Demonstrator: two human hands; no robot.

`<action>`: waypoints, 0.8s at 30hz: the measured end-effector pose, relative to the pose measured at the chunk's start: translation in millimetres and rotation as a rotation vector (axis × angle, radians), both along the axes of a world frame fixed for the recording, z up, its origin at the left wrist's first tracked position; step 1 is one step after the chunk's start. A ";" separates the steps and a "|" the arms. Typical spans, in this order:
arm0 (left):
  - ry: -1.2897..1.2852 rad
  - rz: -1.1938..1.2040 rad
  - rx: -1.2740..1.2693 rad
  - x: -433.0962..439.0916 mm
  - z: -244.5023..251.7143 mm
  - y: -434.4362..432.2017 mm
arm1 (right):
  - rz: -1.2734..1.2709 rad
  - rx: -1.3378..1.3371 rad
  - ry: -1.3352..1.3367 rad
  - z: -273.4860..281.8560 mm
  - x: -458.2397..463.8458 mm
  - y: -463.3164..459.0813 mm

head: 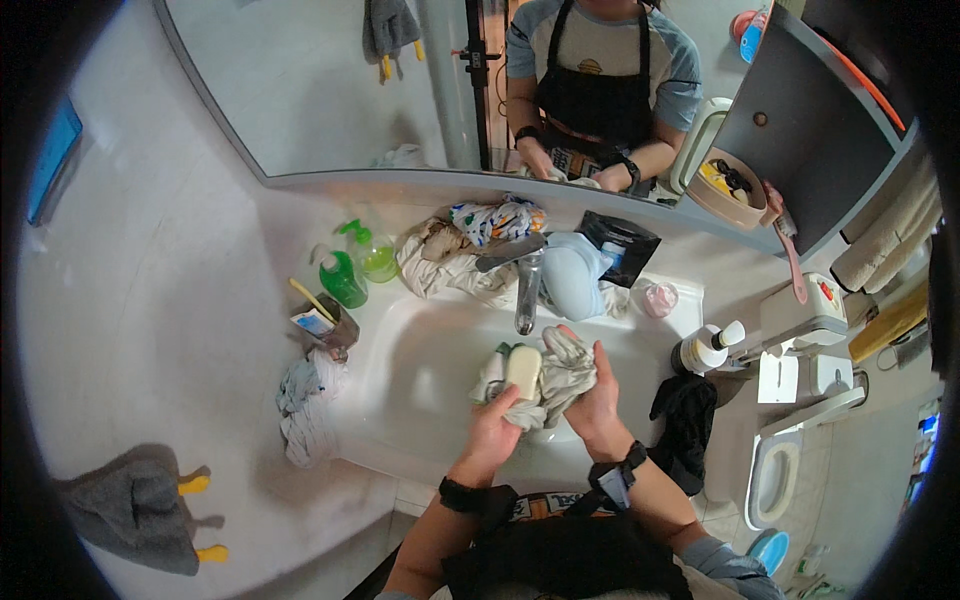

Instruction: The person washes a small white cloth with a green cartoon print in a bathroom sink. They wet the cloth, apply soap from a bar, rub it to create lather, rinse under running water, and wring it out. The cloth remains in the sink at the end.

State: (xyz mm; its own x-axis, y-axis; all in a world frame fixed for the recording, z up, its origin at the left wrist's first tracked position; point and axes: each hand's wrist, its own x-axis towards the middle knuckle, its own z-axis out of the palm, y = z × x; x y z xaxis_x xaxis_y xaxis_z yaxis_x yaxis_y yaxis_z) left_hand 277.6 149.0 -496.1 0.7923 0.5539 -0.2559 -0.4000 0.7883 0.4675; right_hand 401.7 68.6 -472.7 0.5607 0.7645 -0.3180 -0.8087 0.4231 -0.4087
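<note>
Over the white sink basin [420,375], my left hand [493,425] grips a pale cream bar of soap [524,369] together with part of a wet, light-coloured cloth [568,375]. My right hand [600,401] holds the bunched right side of that cloth, its fingers partly behind the folds. The soap lies against the cloth, thumb on its lower end. Just beyond both hands is the metal faucet [528,289], its spout above the basin and its lever pointing left. A green-edged printed part of the cloth [495,371] shows left of the soap.
Crumpled clothes [442,262] and a light blue moulded cup garment [574,277] lie behind the faucet. Green pump bottles [343,279], a toothbrush cup [341,330] and damp cloths [307,409] line the left rim. At right are a white pump bottle [701,350] and black cloth [684,420].
</note>
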 end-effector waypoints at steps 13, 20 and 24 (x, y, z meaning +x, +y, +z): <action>0.029 0.135 0.209 -45.1 33.1 20.3 | -0.116 0.063 -0.257 7.0 27.8 -57.7; -0.039 0.061 0.192 -40.2 47.3 19.3 | 0.200 -0.205 0.118 -63.5 20.8 -66.1; -0.052 0.102 0.090 -34.2 55.2 17.2 | 0.419 -0.515 0.202 -115.6 -2.8 -52.2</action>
